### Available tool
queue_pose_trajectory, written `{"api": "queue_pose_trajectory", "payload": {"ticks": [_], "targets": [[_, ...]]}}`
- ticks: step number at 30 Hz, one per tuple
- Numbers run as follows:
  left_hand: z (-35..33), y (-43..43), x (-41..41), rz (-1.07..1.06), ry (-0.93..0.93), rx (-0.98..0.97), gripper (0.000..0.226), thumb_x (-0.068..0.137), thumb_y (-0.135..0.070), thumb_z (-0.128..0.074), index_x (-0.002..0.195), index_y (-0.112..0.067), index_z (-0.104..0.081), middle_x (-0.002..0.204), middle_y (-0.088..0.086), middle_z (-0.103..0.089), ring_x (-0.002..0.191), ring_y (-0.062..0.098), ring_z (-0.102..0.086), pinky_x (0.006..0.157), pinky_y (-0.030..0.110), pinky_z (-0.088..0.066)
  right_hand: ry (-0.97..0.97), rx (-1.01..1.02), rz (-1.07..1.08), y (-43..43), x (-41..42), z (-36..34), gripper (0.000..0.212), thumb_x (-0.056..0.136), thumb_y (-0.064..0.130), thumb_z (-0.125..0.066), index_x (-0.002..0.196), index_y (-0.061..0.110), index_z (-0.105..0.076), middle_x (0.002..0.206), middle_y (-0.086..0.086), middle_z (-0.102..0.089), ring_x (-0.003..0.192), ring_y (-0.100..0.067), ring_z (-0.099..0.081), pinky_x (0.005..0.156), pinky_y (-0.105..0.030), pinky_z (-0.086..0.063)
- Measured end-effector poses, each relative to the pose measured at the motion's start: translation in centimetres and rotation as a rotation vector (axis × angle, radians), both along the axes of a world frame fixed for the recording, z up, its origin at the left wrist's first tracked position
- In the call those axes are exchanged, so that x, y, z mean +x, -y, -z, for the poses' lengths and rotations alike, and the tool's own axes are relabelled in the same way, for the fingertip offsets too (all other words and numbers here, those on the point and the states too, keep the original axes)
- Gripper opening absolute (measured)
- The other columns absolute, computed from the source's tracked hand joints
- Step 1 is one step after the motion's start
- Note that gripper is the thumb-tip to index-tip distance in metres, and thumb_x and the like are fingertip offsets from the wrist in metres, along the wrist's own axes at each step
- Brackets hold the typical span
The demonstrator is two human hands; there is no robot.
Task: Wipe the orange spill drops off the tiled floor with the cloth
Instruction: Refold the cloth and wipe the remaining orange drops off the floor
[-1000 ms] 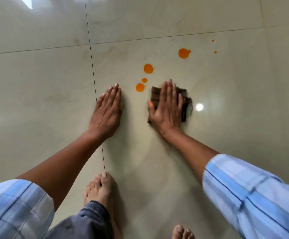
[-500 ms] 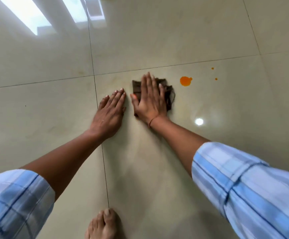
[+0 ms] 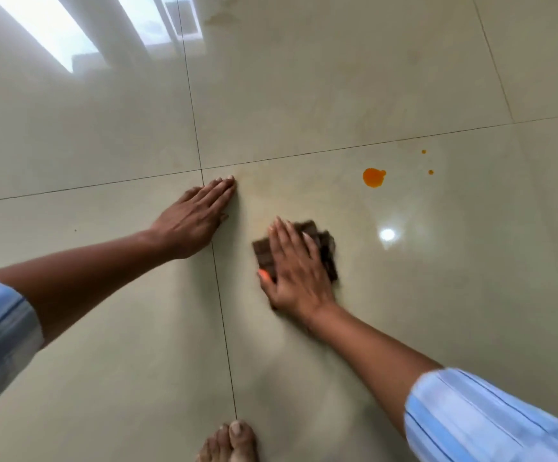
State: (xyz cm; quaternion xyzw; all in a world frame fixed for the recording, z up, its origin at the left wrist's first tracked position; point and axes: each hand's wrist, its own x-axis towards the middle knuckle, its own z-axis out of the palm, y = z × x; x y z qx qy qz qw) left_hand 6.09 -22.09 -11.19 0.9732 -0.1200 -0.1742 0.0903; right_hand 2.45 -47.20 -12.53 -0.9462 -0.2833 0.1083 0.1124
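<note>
Three orange drops (image 3: 373, 177) — one large — near brown cloth (image 3: 328, 253) under outstretched right-hand fingers (image 3: 292, 243)

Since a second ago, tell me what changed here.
The right hand pushed the cloth left over three orange drops, wiping them away, then drew it back toward the person. The left hand stayed flat on the floor; the large drop and two specks remain.
</note>
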Motion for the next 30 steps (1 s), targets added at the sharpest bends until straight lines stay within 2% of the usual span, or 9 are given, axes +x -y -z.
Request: {"api": "queue_pose_trajectory", "payload": {"ticks": [3, 7, 10, 12, 15, 21, 24, 27, 30], "targets": [[0.3, 0.3, -0.6, -0.035, 0.011, -0.022, 0.058, 0.099, -0.037, -0.010, 0.152, -0.018, 0.003, 0.159, -0.003, 0.006, 0.144, 0.008, 0.008, 0.118, 0.032, -0.003, 0.038, -0.004, 0.078, 3.5, 2.2, 0.1, 0.076, 0.090, 0.050, -0.034, 0.151, 0.005, -0.028, 0.159, -0.013, -0.024, 0.147, -0.023, -0.019, 0.115, -0.047, -0.020], [1.4, -0.6, -0.7, -0.040, 0.082, -0.016, 0.059, 0.100, -0.039, -0.015, 0.153, -0.016, -0.002, 0.160, 0.000, 0.004, 0.145, 0.010, 0.005, 0.118, 0.029, 0.004, 0.062, -0.001, 0.278, -4.6, 8.9, 0.7, 0.079, 0.088, 0.052, -0.031, 0.151, 0.004, -0.028, 0.158, -0.015, -0.026, 0.146, -0.028, -0.024, 0.117, -0.047, -0.017], [0.8, -3.1, -0.6, -0.255, 0.114, -0.046, 0.061, 0.100, -0.040, -0.020, 0.153, -0.014, -0.007, 0.160, 0.000, 0.000, 0.146, 0.013, 0.000, 0.119, 0.034, -0.001, 0.026, -0.016, 0.046, -6.9, 3.8, 0.6, 0.079, 0.090, 0.051, -0.035, 0.152, 0.005, -0.023, 0.160, -0.013, -0.019, 0.148, -0.023, -0.015, 0.119, -0.043, -0.011], [0.6, -4.9, -1.3, -0.296, 0.087, -0.023, 0.063, 0.099, -0.043, -0.017, 0.153, -0.013, -0.008, 0.161, 0.002, -0.002, 0.147, 0.015, -0.001, 0.119, 0.035, -0.003, 0.011, -0.057, -0.073, -3.2, -0.2, -0.4, 0.080, 0.088, 0.052, -0.039, 0.152, 0.007, -0.024, 0.160, -0.010, -0.020, 0.148, -0.020, -0.015, 0.117, -0.044, -0.018], [1.1, -5.6, -2.2, -0.284, 0.086, -0.019, 0.064, 0.099, -0.045, -0.014, 0.153, -0.011, -0.011, 0.161, 0.005, -0.009, 0.148, 0.017, -0.006, 0.118, 0.034, -0.005, 0.036, -0.059, -0.064, -0.2, 2.1, -0.3, 0.080, 0.087, 0.052, -0.039, 0.151, 0.006, -0.028, 0.159, -0.012, -0.025, 0.146, -0.022, -0.020, 0.114, -0.045, -0.020], [2.2, -5.6, -2.3, -0.274, 0.189, -0.033, 0.058, 0.100, -0.035, -0.025, 0.149, -0.005, -0.027, 0.157, 0.008, -0.023, 0.145, 0.020, -0.020, 0.117, 0.036, -0.014, 0.066, -0.042, 0.072, -16.6, 10.0, 0.8, 0.079, 0.089, 0.055, -0.028, 0.151, 0.006, -0.027, 0.159, -0.013, -0.025, 0.147, -0.023, -0.023, 0.117, -0.041, -0.013], [1.5, -5.9, -2.3, -0.278, 0.152, -0.062, 0.058, 0.099, -0.033, -0.023, 0.149, -0.005, -0.026, 0.157, 0.009, -0.023, 0.146, 0.019, -0.018, 0.118, 0.035, -0.013, 0.028, -0.106, -0.112, -11.6, 4.6, -0.1, 0.076, 0.091, 0.052, -0.035, 0.153, 0.008, -0.024, 0.160, -0.009, -0.020, 0.148, -0.020, -0.017, 0.117, -0.043, -0.017], [0.9, -5.8, -2.3, -0.283, 0.118, -0.061, 0.057, 0.100, -0.033, -0.022, 0.151, -0.006, -0.022, 0.158, 0.007, -0.020, 0.146, 0.017, -0.015, 0.118, 0.036, -0.013, 0.023, -0.169, -0.151, -3.3, 1.0, -1.7, 0.078, 0.090, 0.052, -0.036, 0.152, 0.008, -0.023, 0.160, -0.009, -0.019, 0.146, -0.023, -0.022, 0.115, -0.044, -0.020], [1.1, -5.8, -2.2, -0.294, 0.148, -0.069, 0.057, 0.100, -0.032, -0.024, 0.151, -0.006, -0.022, 0.158, 0.007, -0.020, 0.147, 0.017, -0.015, 0.118, 0.037, -0.015, 0.008, -0.135, -0.142, -4.9, 3.5, -0.9, 0.078, 0.091, 0.052, -0.035, 0.152, 0.006, -0.024, 0.159, -0.011, -0.021, 0.146, -0.024, -0.021, 0.115, -0.044, -0.019]]}}
